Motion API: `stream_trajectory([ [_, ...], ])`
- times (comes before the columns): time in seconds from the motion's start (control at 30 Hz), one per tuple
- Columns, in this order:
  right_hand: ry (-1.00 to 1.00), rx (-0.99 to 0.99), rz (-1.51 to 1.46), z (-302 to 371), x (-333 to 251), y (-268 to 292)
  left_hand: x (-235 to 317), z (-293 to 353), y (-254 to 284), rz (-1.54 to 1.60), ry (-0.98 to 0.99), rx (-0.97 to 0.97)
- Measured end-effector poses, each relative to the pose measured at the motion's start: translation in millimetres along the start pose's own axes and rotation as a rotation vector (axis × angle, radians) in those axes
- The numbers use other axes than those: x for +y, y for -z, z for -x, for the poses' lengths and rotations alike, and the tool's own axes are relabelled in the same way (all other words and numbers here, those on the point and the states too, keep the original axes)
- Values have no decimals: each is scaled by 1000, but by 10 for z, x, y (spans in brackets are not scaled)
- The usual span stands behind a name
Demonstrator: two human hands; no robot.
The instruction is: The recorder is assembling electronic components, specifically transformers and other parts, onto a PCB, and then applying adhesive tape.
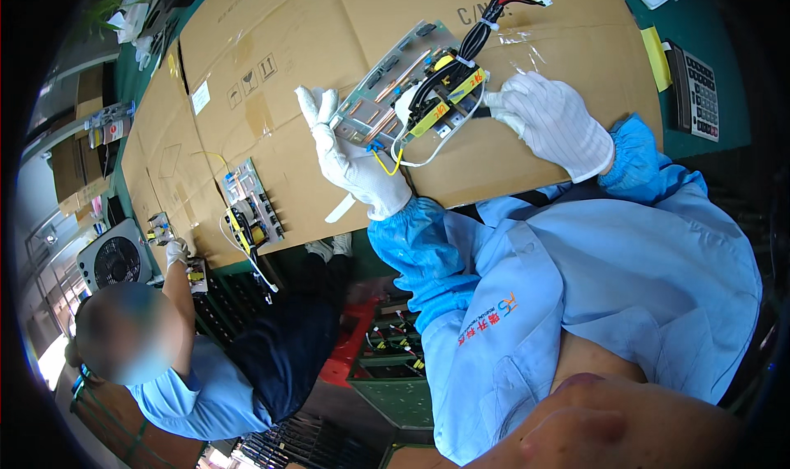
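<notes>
A circuit board (383,90) with copper strips, yellow-taped transformers (432,117) and a bundle of black wires (477,37) lies over the cardboard in front of me. My left hand (358,164), in a white glove, holds the board's left end, two fingers extending past its edge. Close to that hand are a blue connector (374,146) and a yellow wire loop (388,164). On the board's right side, my white-gloved right hand (551,123) has its fingers closed. A short dark piece (481,113) shows at their tips; its kind is unclear. A white cable (428,161) curves beneath the transformers.
A second circuit board (251,201) sits on the cardboard (288,25) to the left. Beyond it, a co-worker's gloved hand (176,252) is near other parts and a fan (118,259). A calculator (699,90) lies at the right, beside yellow paper (656,58).
</notes>
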State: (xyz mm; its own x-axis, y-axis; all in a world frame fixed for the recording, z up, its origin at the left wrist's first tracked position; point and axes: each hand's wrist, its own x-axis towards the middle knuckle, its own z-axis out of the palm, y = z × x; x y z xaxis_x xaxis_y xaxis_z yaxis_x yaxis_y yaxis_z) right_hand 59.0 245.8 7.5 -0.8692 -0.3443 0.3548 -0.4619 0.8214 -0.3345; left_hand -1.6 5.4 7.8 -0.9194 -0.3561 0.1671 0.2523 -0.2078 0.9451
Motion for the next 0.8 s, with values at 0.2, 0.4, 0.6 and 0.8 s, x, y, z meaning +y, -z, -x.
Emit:
stream_trajectory([
  [0.2,-1,89,89,50,59,-53,3,-1,-7,5,12,7],
  [0.4,10,70,97,-6,4,-26,22,30,43,11,-17,1],
  [0.6,0,79,100,27,22,-18,-43,-10,59,5,-36,-38],
  [0.8,16,38,62,24,-4,-35,-41,-27,99,20,-25,-8],
])
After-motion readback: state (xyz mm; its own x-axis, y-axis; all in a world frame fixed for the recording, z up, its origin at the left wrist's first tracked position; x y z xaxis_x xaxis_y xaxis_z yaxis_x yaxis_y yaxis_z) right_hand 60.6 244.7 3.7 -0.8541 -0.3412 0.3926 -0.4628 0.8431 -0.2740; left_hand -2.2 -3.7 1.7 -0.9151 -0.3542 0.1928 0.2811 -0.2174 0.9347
